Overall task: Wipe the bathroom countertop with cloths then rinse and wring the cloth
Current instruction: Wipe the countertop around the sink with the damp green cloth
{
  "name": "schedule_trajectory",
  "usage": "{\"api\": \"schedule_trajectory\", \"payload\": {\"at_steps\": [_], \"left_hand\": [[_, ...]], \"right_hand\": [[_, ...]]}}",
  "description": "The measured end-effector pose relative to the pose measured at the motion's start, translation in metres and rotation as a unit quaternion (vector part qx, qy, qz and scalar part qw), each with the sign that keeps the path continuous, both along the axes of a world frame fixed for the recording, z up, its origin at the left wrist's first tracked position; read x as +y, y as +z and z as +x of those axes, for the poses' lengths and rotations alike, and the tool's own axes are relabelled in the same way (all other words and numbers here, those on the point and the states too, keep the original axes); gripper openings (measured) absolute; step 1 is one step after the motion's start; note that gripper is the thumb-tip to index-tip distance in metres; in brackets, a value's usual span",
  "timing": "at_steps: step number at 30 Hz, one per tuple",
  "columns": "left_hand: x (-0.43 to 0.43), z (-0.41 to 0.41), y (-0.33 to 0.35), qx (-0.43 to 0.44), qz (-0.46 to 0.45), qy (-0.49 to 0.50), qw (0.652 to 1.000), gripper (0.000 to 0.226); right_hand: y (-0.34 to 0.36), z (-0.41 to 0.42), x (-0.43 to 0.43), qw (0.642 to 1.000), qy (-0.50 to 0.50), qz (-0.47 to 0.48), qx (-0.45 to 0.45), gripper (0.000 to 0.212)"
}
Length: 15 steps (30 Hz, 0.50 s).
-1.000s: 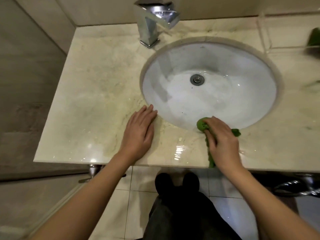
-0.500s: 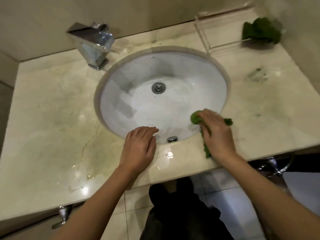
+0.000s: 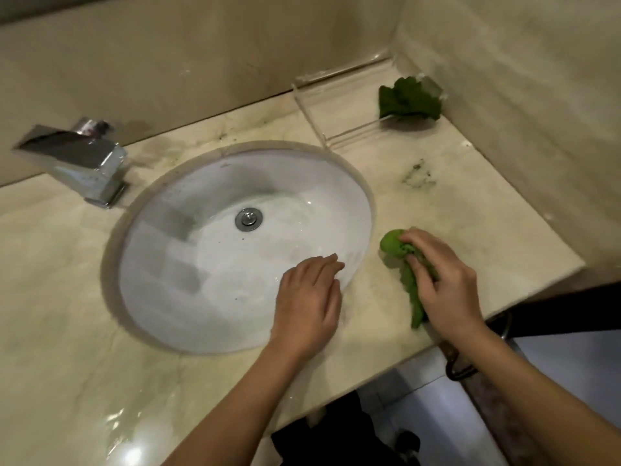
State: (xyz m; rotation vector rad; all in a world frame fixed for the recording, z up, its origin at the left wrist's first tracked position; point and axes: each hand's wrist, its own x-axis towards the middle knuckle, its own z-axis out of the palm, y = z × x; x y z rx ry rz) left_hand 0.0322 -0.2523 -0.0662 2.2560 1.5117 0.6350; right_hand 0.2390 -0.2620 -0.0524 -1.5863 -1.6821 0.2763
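- The right hand [image 3: 443, 284] is gripping a bunched green cloth [image 3: 395, 245], its fingers curling over the top of the wad and pressing it down onto the tabletop [image 3: 60, 297].
- The green cloth is lying on the marble just to the right of the sink [image 3: 188, 264], near the front edge. One rounded end is poking out past the fingertips and a thin tail is trailing back under the palm.
- The left hand [image 3: 309, 304] is lying palm down over the near right rim of the sink, fingers straight and loosely together, holding nothing. Whether it is actually touching the rim I cannot tell.
- The sink is sitting sunk into the tabletop, white and oval, with a metal drain [image 3: 249, 219] at its middle and a wet sheen showing across the bowl.
- A square chrome faucet [image 3: 77, 163] is standing at the back left of the sink, its spout pointing toward the left.
- A second green cloth [image 3: 408, 99] is sitting crumpled in the far right corner, against the wall, beside a clear tray [image 3: 336, 122].
- A dark smudge [image 3: 416, 176] is showing on the marble between the corner cloth and the right hand.
- Wet patches are glinting on the tabletop near the front left edge.
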Motion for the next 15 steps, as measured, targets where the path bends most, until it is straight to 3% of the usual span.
{"api": "schedule_trajectory", "payload": {"at_steps": [7,10,13,15], "left_hand": [[0.04,0.064,-0.01,0.065,-0.03,-0.065,0.995,0.052],[0.041,0.064,-0.014,0.056,-0.038,-0.076,0.995,0.055],[0.038,0.063,-0.014,0.052,-0.044,-0.08,0.995,0.055],[0.038,0.064,-0.013,0.048,-0.043,-0.078,0.995,0.055]], "right_hand": [[-0.004,0.073,0.028,0.989,-0.138,-0.038,-0.036,0.03],[-0.012,0.055,0.03,0.993,-0.076,-0.083,-0.033,0.034],[-0.016,0.057,0.01,0.991,0.047,-0.076,-0.1,0.041],[-0.013,0.079,0.009,0.991,0.029,-0.086,-0.098,0.043]]}}
